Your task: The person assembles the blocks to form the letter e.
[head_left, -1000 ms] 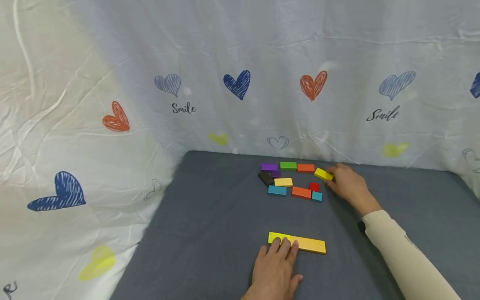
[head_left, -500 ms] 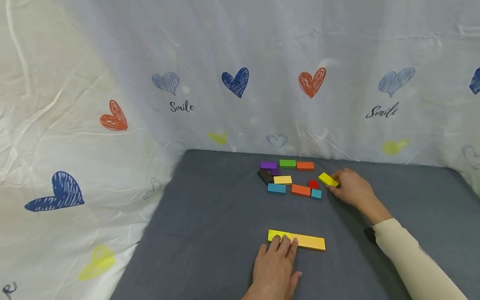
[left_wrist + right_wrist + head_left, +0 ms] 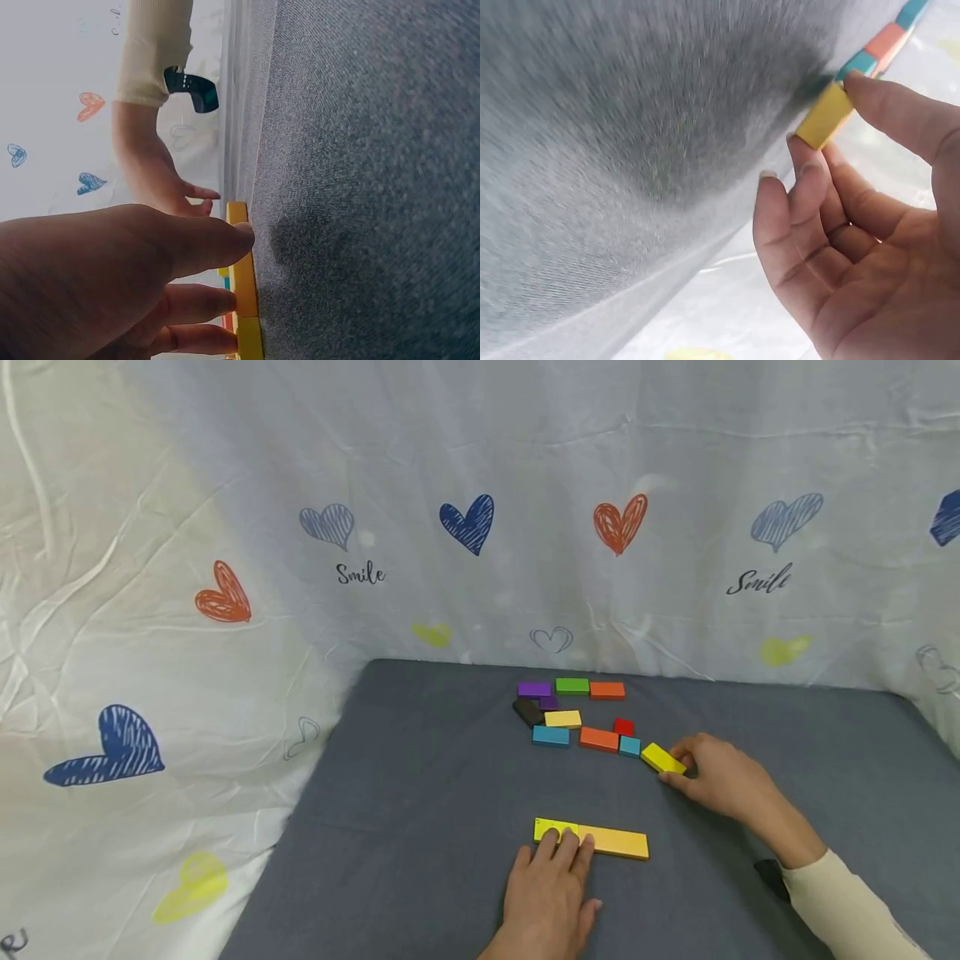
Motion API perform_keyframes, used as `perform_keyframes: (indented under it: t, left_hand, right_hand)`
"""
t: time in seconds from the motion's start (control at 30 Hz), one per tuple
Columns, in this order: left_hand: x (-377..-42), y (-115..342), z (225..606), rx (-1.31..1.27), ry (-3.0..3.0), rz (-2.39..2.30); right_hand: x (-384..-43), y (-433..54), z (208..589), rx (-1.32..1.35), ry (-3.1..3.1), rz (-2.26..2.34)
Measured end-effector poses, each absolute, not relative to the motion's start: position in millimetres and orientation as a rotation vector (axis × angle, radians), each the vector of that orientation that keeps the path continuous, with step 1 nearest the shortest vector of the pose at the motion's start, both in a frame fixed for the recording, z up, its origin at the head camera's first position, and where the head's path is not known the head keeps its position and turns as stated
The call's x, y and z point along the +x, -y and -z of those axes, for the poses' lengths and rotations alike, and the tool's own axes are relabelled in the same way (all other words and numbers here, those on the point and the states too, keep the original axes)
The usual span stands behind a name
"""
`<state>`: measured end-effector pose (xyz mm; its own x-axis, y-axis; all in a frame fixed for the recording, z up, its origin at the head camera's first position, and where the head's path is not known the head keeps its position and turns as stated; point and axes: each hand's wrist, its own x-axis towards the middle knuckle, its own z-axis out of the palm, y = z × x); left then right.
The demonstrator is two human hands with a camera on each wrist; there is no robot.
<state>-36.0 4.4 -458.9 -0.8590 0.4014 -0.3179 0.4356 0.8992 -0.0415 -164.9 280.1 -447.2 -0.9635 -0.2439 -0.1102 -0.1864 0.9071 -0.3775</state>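
Observation:
In the head view, my right hand (image 3: 731, 781) pinches a bright yellow rectangular block (image 3: 662, 757) between thumb and fingers, close to the small teal block (image 3: 629, 746). The right wrist view shows the thumb on one end of this yellow block (image 3: 826, 116) and fingertips on the other. Nearer to me, my left hand (image 3: 546, 893) rests its fingertips on a straight row of two blocks laid end to end. Its left piece is a yellow block (image 3: 551, 828), partly under the fingers; the right one is a light orange block (image 3: 618, 842).
Loose blocks lie towards the back of the grey cloth (image 3: 420, 793): purple (image 3: 534, 690), green (image 3: 572, 687), orange (image 3: 607, 691), black (image 3: 528, 712), pale yellow (image 3: 562, 719), blue (image 3: 551, 737), orange-red (image 3: 598, 740) and red (image 3: 623, 727). A heart-printed curtain (image 3: 555, 593) hangs behind.
My right hand has moved the yellow block away from the back row, nearer to me and slightly right. The left hand still rests on the two-block row.

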Motion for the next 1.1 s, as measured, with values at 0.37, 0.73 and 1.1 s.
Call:
perform_keyframes:
  t: [0.37,0.73,1.1]
  left_hand:
    - [-36.3,-6.8,458.9,0.616,-2.749,0.194]
    - [-36.0,-8.3,459.1,0.6,-2.752,0.182]
    - [-35.0,-10.2,458.4,0.602,-2.754,0.206]
  right_hand:
    - [-139.3,-271.3,451.4,-0.419,-2.894,0.564]
    - [-131.5,-263.4,451.2,-0.413,-2.882,0.598]
    - [-125.8,-253.5,451.3,-0.413,-2.857,0.632]
